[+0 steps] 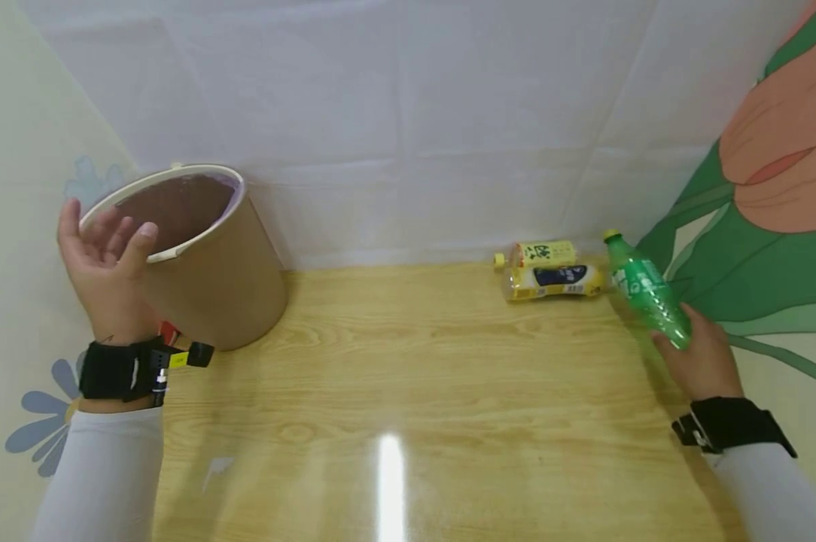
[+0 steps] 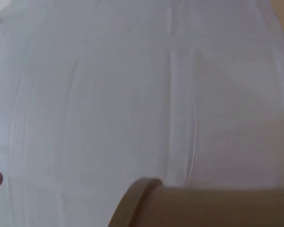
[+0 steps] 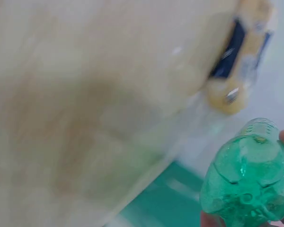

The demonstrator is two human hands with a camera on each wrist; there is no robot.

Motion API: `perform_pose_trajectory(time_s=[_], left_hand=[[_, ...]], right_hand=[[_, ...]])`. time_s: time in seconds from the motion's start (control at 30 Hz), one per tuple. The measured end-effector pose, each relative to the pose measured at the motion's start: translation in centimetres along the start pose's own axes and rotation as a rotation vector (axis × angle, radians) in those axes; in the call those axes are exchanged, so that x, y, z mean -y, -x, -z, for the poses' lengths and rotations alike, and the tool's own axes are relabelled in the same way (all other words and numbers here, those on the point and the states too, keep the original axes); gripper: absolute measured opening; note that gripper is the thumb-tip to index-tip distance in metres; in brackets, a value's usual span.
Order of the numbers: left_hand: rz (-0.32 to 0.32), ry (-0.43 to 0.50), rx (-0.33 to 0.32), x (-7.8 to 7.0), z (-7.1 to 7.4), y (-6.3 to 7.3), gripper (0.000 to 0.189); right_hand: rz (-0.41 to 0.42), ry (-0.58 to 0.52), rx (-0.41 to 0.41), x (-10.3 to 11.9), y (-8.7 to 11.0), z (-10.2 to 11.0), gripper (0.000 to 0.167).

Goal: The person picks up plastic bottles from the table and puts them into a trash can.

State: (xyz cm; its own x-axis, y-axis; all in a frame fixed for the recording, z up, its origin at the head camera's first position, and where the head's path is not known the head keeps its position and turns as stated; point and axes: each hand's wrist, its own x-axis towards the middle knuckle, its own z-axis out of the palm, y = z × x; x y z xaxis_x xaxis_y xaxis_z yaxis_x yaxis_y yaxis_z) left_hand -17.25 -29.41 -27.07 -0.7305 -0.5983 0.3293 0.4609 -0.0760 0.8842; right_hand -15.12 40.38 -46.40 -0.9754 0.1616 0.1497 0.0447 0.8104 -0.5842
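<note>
A green plastic bottle [image 1: 647, 290] with a yellow-green cap is in my right hand [image 1: 702, 357], gripped near its base, cap pointing up and away from me. The right wrist view shows the bottle's ribbed bottom [image 3: 246, 184], with fingertips at its sides. My left hand [image 1: 113, 275] is raised in front of the rim of a brown bin [image 1: 245, 278], palm up and fingers loosely bent, holding nothing. In the left wrist view the bin's edge [image 2: 146, 189] shows at the bottom and one fingertip at the left.
Two bottles lie on their sides by the back wall: one with a yellow label [image 1: 546, 254], one with a yellow and dark blue label [image 1: 557, 281]. Beneath everything is a wood-grain table [image 1: 408, 376]. A white sheet [image 1: 327, 150] covers the back; painted walls flank both sides.
</note>
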Motion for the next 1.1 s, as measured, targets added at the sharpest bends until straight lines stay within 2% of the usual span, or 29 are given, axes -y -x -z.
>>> perform_pose_trajectory(time_s=[0.07, 0.17, 0.27, 0.37, 0.47, 0.6, 0.73, 0.83, 0.9, 1.0, 1.1], left_hand=[[-0.017, 0.011, 0.069, 1.1, -1.0, 1.1, 0.084], [0.005, 0.022, 0.191, 3.0, -2.7, 3.1, 0.078], [0.076, 0.04, 0.3, 5.0, -4.7, 5.4, 0.075], [0.142, 0.012, 0.408, 7.0, -6.7, 7.8, 0.073], [0.228, 0.042, 0.51, 8.9, -8.6, 10.4, 0.071], [0.335, 0.092, 0.638, 10.4, -10.9, 13.4, 0.071], [0.43, 0.144, 0.748, 11.3, -12.3, 16.0, 0.077], [0.48, 0.173, 0.816, 11.8, -12.7, 17.5, 0.074], [0.487, 0.162, 0.842, 11.9, -12.8, 18.3, 0.069], [0.473, 0.134, 0.847, 12.0, -12.8, 19.2, 0.063], [0.466, 0.12, 0.823, 12.0, -12.8, 19.6, 0.062]], right_hand=[[0.022, -0.036, -0.006, 2.0, 0.3, -0.3, 0.074], [0.072, -0.065, -0.023, 5.3, 0.8, -1.1, 0.073], [0.124, -0.088, -0.026, 8.5, 1.5, -2.0, 0.072], [0.191, -0.131, -0.003, 11.5, 2.6, -3.2, 0.072], [0.271, -0.176, 0.014, 14.5, 4.1, -4.7, 0.071], [0.36, -0.231, 0.042, 17.8, 5.8, -6.5, 0.072], [0.419, -0.267, 0.073, 19.9, 7.3, -7.8, 0.074], [0.464, -0.289, 0.097, 20.9, 8.2, -8.5, 0.076], [0.502, -0.299, 0.105, 21.3, 8.6, -8.9, 0.078], [0.551, -0.315, 0.104, 21.5, 8.8, -9.2, 0.079], [0.575, -0.327, 0.096, 21.4, 8.9, -9.4, 0.08]])
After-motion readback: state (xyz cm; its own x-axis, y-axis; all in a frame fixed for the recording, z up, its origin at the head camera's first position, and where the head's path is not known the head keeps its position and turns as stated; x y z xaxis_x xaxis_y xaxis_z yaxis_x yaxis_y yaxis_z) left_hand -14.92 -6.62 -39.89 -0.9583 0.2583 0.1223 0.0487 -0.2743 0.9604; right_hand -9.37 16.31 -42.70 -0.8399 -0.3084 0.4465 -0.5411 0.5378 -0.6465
